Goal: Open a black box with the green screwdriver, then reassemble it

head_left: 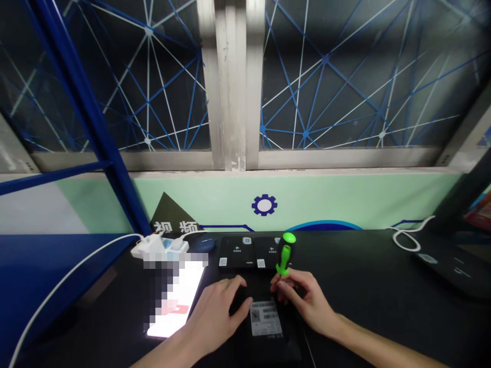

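Note:
A flat black device [268, 337] with a white label [264, 318] lies on the dark table in front of me. My left hand [217, 314] rests on its left side, fingers curled down and pressing it. My right hand [303, 299] pinches the shaft of a green-and-black screwdriver [285, 254], which stands upright with its tip down on the device's far edge. What the tip touches is hidden by my fingers.
Two more black devices [249, 252] lie side by side behind. A lit phone [176, 301] lies to the left, with a white charger and cables [157, 246] and a dark mouse [202, 244]. A white cable [406, 237] and a black stand [448, 266] sit at right.

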{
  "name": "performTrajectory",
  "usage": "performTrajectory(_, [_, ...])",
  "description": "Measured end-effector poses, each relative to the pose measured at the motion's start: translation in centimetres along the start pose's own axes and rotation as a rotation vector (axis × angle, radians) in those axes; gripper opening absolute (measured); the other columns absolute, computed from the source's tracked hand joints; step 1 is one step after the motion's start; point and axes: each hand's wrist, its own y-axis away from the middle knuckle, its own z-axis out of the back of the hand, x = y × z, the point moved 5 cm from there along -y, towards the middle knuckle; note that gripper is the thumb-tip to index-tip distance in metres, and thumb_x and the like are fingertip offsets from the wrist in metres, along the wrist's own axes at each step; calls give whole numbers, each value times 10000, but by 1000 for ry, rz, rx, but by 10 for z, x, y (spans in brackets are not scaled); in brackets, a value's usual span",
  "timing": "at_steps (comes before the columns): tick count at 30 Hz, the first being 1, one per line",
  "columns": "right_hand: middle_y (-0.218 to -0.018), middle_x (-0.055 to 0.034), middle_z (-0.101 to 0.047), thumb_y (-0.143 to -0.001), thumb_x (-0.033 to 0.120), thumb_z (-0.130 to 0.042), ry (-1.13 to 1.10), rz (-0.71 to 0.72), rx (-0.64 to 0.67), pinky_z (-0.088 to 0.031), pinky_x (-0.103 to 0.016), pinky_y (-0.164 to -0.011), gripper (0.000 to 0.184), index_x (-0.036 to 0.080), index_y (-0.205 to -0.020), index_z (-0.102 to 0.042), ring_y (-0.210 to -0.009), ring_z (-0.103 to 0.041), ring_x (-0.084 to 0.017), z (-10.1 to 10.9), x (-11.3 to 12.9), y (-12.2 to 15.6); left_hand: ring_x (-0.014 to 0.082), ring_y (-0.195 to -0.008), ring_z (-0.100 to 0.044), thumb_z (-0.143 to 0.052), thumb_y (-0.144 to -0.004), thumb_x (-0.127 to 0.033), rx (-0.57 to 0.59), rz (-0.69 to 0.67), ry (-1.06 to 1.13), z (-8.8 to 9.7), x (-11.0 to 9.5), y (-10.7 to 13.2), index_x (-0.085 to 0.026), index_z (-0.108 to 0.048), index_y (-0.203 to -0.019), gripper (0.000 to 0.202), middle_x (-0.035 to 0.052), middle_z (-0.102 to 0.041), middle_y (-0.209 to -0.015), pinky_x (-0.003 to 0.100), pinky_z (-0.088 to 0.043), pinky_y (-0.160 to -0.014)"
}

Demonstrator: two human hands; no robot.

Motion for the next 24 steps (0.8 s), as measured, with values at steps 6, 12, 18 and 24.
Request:
performTrajectory(6, [-790, -46, -639, -902, 347, -649, 18, 17, -7, -523, -230, -548, 209, 152, -836, -682, -588, -601, -120, 0, 0, -4, 232, -883, -634, -412, -985, -456, 9, 4, -17, -2, 1, 7, -256, -531, -1128, 273, 40, -658, -952, 364, -470, -772])
performTrajectory(12, [-648, -7, -639, -795, 371, -770, -120, -78, -40, -525, -226, -554, 254, 157, -801, -633, -568, -609, -124, 0, -8, -3, 241, -887, -646, -370, -1005, -437, -5, -12, -40, -5, -1, 5, -255, -520, -1147, 276, 35, -674, -939, 363, -467, -764])
performTrajectory(18, [-740, -38, -673, -873, 371, -687, -86, -34, -28, -511, -222, -553, 231, 152, -820, -638, -596, -614, -117, 0, 1, -1, 216, -806, -655, -387, -1001, -426, -20, -31, -75, -1, -5, 2, -246, -531, -1134, 267, 25, -673, -884, 312, -453, -694])
performTrajectory(24, [-864, -63, -682, -935, 365, -602, -66, -17, -5, -512, -230, -564, 215, 158, -924, -659, -610, -603, -110, -1, 1, -1, 210, -774, -660, -389, -996, -431, -11, -42, -84, 3, -6, 3, -243, -542, -1119, 273, 25, -682, -873, 295, -447, -659])
